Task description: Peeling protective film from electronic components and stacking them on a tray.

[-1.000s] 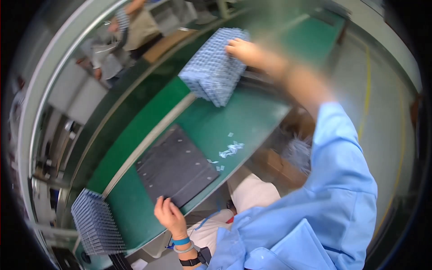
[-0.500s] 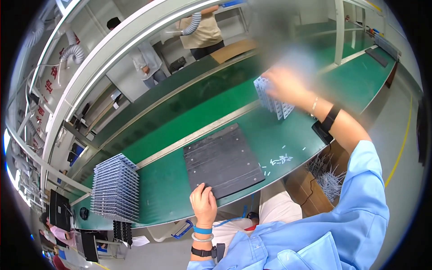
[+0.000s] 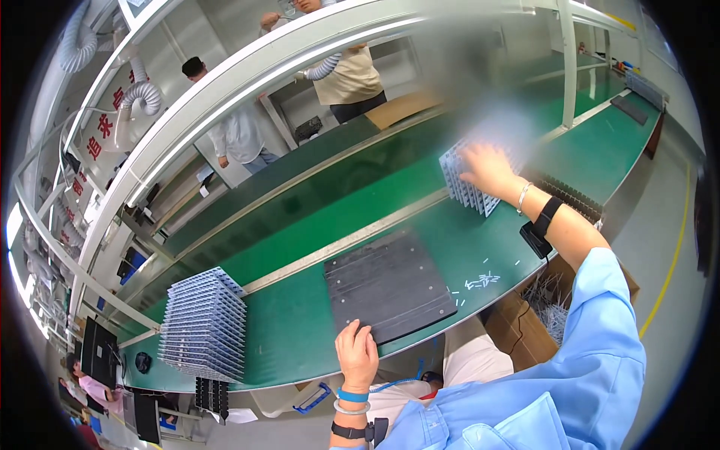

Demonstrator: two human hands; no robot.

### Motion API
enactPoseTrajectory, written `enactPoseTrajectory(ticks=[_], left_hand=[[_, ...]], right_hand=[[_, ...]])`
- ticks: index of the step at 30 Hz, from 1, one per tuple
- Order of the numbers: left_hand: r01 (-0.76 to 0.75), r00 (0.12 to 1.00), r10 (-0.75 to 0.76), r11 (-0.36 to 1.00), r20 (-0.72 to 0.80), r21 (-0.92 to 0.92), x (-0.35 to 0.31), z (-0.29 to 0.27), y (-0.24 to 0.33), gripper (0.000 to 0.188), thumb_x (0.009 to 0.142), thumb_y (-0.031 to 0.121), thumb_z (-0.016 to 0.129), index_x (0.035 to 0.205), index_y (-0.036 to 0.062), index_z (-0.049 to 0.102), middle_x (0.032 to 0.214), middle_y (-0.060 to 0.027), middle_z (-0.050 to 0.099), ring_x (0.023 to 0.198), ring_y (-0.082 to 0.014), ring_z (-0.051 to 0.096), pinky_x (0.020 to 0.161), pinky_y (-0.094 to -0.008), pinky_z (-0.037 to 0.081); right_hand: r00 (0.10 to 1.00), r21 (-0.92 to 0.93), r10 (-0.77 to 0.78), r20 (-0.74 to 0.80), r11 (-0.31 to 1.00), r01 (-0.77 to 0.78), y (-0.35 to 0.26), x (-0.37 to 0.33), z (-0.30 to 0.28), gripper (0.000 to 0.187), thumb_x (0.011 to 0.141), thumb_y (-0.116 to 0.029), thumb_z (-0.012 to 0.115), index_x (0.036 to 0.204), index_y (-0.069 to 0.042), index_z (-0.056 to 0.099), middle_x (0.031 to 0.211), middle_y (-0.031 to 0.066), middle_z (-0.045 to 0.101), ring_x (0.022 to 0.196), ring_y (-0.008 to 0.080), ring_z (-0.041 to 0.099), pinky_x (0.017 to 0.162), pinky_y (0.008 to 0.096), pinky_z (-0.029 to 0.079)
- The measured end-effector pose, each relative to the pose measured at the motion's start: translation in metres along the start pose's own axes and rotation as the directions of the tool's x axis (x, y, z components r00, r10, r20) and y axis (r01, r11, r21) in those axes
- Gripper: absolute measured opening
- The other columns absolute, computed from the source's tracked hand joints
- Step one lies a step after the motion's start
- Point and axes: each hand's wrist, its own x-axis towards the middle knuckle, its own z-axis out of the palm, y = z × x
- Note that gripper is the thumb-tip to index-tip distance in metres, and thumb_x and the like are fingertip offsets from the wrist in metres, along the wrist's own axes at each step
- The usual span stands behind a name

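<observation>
A flat black board (image 3: 386,285), with small screws in its face, lies on the green workbench in front of me. My left hand (image 3: 355,352) rests at its near left edge, fingers stretched out and fingertips on the board. My right arm reaches far to the right, where several light blue-grey panels (image 3: 459,184) stand on edge in a row. My right hand (image 3: 487,171) touches the tops of these panels with its fingers spread. A blurred patch beside it hides part of the row.
A tall stack of similar panels (image 3: 202,326) stands at the left. Small white strips (image 3: 481,282) lie right of the board. A cardboard box (image 3: 517,322) of thin pieces sits below the bench edge. A black slotted rack (image 3: 570,196) is behind my right forearm. People stand beyond the bench.
The view has tilted, so the whole scene sits lower and further right. My right hand's fingers have spread over the panels. My left hand stays at the board's edge.
</observation>
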Motion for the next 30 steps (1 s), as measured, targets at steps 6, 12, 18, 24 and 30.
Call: enactPoseTrajectory(ticks=[6, 12, 18, 24, 30], left_hand=[[0.04, 0.999, -0.04, 0.999, 0.019, 0.003, -0.011, -0.006, -0.006, 0.018, 0.076, 0.0, 0.059, 0.094, 0.0034, 0.062, 0.107, -0.0153, 0.057, 0.099, -0.0331, 0.053, 0.086, -0.0404, 0.043], [0.035, 0.999, -0.035, 0.999, -0.037, 0.018, -0.004, -0.011, -0.032, 0.019, 0.075, 0.0, 0.061, 0.093, 0.0032, 0.061, 0.106, -0.0148, 0.057, 0.098, -0.0333, 0.055, 0.084, -0.0402, 0.046], [0.038, 0.994, -0.057, 0.98, -0.093, -0.196, 0.01, 0.001, -0.021, 0.02, 0.074, -0.004, 0.059, 0.093, 0.0032, 0.062, 0.107, -0.0145, 0.057, 0.099, -0.033, 0.054, 0.084, -0.0397, 0.045], [0.174, 0.951, -0.143, 0.98, -0.276, 0.093, -0.012, -0.093, -0.059, 0.022, 0.077, -0.002, 0.057, 0.099, 0.0025, 0.06, 0.113, -0.0155, 0.054, 0.104, -0.0334, 0.052, 0.089, -0.0413, 0.041], [0.539, 0.696, -0.222, 0.79, -0.683, 0.291, -0.037, -0.173, -0.124, 0.04, 0.082, 0.005, 0.055, 0.121, -0.0011, 0.047, 0.128, -0.0213, 0.041, 0.119, -0.0356, 0.039, 0.101, -0.0432, 0.031]], right_hand=[[0.976, 0.938, 0.099, -0.192, 0.31, 0.153, -0.044, 0.033, -0.117, 0.048, 0.088, -0.036, 0.055, 0.127, -0.008, 0.05, 0.116, 0.0103, 0.057, 0.103, 0.0194, 0.056, 0.09, 0.0318, 0.045], [0.952, 0.93, -0.265, -0.154, -0.365, 0.048, -0.135, -0.021, 0.009, 0.043, 0.09, -0.031, 0.053, 0.127, -0.009, 0.049, 0.112, 0.0116, 0.058, 0.098, 0.0176, 0.057, 0.083, 0.0319, 0.048], [0.982, 0.949, -0.144, -0.12, -0.309, 0.071, -0.141, -0.102, -0.037, 0.041, 0.091, -0.028, 0.052, 0.126, -0.008, 0.048, 0.11, 0.0122, 0.058, 0.097, 0.0191, 0.057, 0.082, 0.0328, 0.048], [0.945, 0.89, -0.017, -0.327, -0.342, 0.302, -0.166, -0.075, -0.042, 0.039, 0.091, -0.026, 0.051, 0.124, -0.007, 0.048, 0.108, 0.0128, 0.057, 0.096, 0.0205, 0.057, 0.082, 0.0338, 0.049], [0.891, 0.795, 0.147, -0.429, -0.408, 0.45, -0.04, 0.036, 0.055, 0.037, 0.091, -0.024, 0.05, 0.123, -0.006, 0.047, 0.106, 0.0134, 0.057, 0.094, 0.022, 0.057, 0.081, 0.0347, 0.049]])
